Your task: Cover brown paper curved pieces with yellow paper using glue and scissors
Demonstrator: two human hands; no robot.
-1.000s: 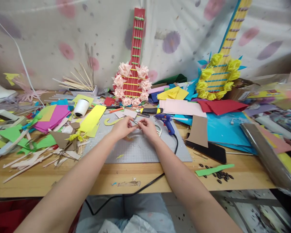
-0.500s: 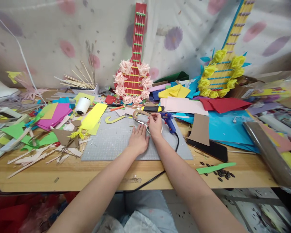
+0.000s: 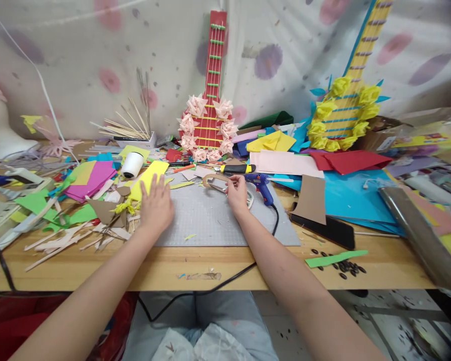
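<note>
Clock centred on the grey mat [image 3: 206, 228], 12 being away from the person. Right hand [image 3: 237, 193] at 1 o'clock: fingers together, pinched on the near end of the brown curved strip [image 3: 210, 176], which sits at 12. Scissors [image 3: 251, 199] just beside that hand, at 2; contact cannot be told. Blue glue gun [image 3: 262, 188] beyond, also at 2. Left hand [image 3: 157, 208] at 9: fingers spread apart, palm down over the mat's edge, yellow sheet [image 3: 146, 179] at 10.
</note>
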